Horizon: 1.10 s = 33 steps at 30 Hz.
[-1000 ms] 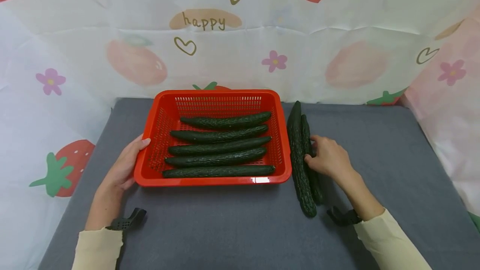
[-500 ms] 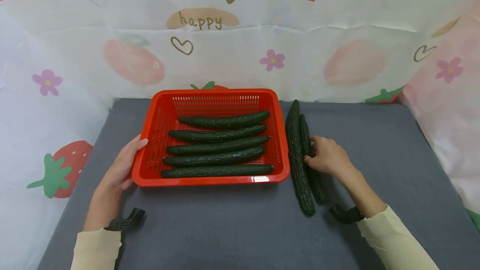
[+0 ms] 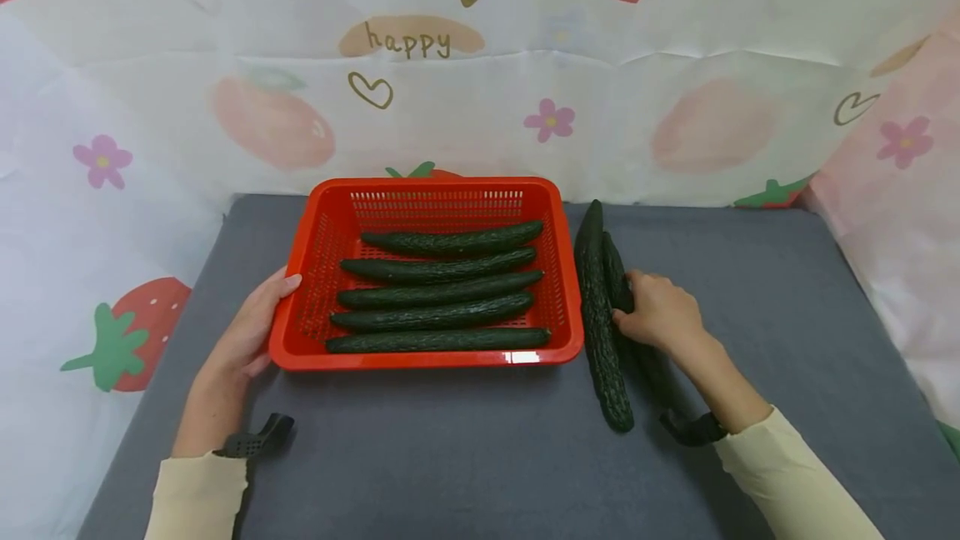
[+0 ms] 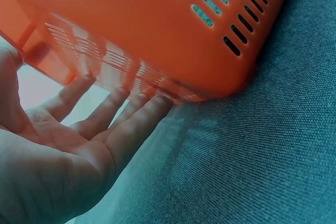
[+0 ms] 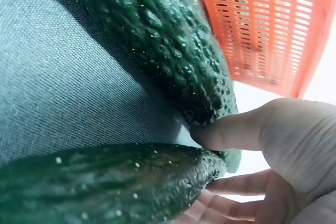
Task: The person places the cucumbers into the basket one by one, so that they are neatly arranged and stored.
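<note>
My left hand (image 3: pixel 247 327) grips the left side of a red plastic basket (image 3: pixel 427 361), its thumb over the rim. In the left wrist view its fingers (image 4: pixel 142 124) press on the slotted outer wall. Several dark green cucumbers (image 3: pixel 442 298) lie crosswise inside, roughly parallel. Outside the basket's right wall, a bumpy cucumber (image 3: pixel 600 340) lies lengthwise. Beside it, a second cucumber (image 3: pixel 617 269) is held between the thumb and fingers of my right hand (image 3: pixel 663 313), which partly hides it. In the right wrist view the thumb (image 5: pixel 236 129) sits between the two cucumbers, whose near ends are close together.
A grey cloth (image 3: pixel 420 457) covers the table. Behind it hangs a white curtain (image 3: pixel 450 123) printed with fruit, flowers and hearts. Each wrist wears a black camera mount (image 3: pixel 258 437).
The cucumber in my right hand has swung its near end to the right, widening the gap to its neighbour. My left hand and the basket stay in place.
</note>
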Available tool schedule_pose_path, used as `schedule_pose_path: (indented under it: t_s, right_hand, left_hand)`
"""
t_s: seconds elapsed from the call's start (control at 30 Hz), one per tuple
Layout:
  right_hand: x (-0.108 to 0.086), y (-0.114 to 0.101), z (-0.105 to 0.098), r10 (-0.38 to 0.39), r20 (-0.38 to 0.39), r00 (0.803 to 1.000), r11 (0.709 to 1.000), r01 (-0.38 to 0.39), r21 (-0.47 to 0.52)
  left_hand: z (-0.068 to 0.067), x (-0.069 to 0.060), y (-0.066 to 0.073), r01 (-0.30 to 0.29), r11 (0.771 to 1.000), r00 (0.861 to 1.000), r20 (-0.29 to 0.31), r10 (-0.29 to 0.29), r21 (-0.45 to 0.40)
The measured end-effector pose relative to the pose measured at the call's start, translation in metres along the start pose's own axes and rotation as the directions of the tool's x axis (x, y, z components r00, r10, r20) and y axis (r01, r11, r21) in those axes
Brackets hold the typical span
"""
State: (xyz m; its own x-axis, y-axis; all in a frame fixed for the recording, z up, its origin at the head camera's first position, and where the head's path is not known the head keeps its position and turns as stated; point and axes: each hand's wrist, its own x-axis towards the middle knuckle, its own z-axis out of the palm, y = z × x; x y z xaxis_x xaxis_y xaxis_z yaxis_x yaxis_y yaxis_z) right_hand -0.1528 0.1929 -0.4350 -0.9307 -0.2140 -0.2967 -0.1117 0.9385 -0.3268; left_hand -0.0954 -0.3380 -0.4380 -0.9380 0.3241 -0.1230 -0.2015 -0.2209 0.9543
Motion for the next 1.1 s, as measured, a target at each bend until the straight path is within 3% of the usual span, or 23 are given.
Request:
schedule_pose_path:
  t_s: [0.47,0.77,1.1]
  right_hand:
    - [-0.002,0.012,-0.002,-0.009,-0.009,1.0,0.998,0.01,0.069]
    - [-0.015,0.021,-0.003,0.014,-0.048,0.999,0.996,-0.01,0.085]
    - [-0.025,0.024,-0.006,-0.039,-0.092,0.995,0.989,0.052,0.142]
  left_hand:
    - [0.0,0.005,0.0,-0.003,1.0,1.0,0.002,0.003,-0.003]
    - [0.001,0.003,0.0,0.021,1.0,0.999,-0.034,-0.021,0.022]
    - [0.0,0.001,-0.001,0.004,1.0,1.0,-0.013,-0.004,-0.007]
